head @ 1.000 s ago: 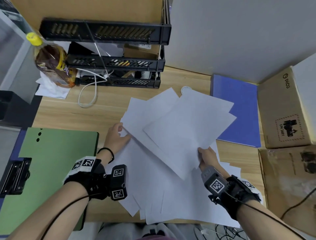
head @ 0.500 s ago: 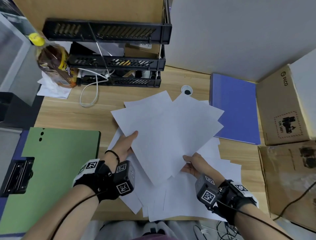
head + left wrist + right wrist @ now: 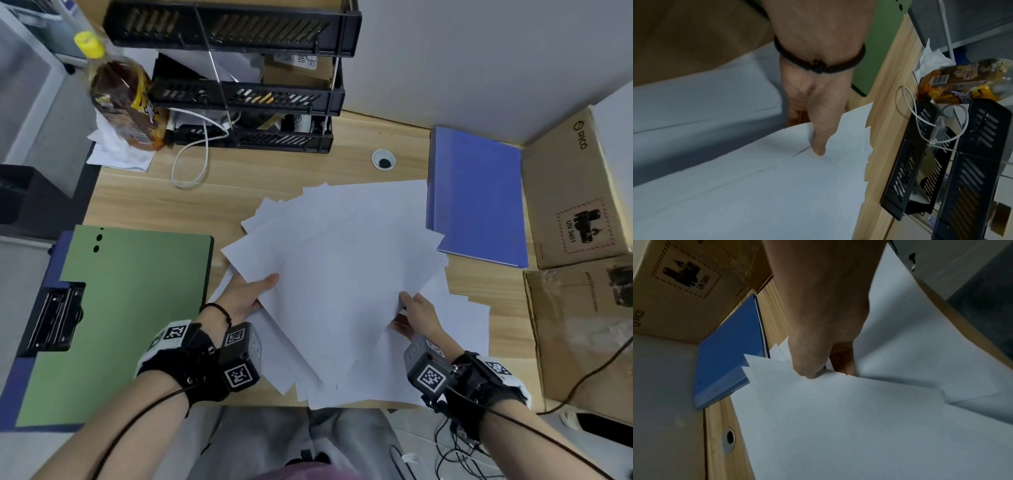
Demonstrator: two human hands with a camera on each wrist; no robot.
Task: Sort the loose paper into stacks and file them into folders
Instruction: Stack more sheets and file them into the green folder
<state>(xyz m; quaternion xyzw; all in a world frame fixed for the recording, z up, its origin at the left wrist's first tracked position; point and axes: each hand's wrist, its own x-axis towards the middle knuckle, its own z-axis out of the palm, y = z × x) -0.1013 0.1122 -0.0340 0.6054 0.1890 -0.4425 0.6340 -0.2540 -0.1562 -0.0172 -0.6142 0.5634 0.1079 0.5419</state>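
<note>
A fanned bundle of white paper sheets is held above more loose sheets on the wooden desk. My left hand holds the bundle's left edge, thumb on top and fingers underneath. My right hand pinches the bundle's near right edge, thumb on top. A green folder lies open at the left with its black clip. A blue folder lies shut at the right, also seen in the right wrist view.
A black tiered tray rack stands at the back with a white cable and a bottle of brown drink beside it. Cardboard boxes sit at the right. A cable hole lies behind the paper.
Both hands have drawn the held sheets together into one overlapping bundle and brought it nearer. The left hand went from touching the paper's edge to holding it.
</note>
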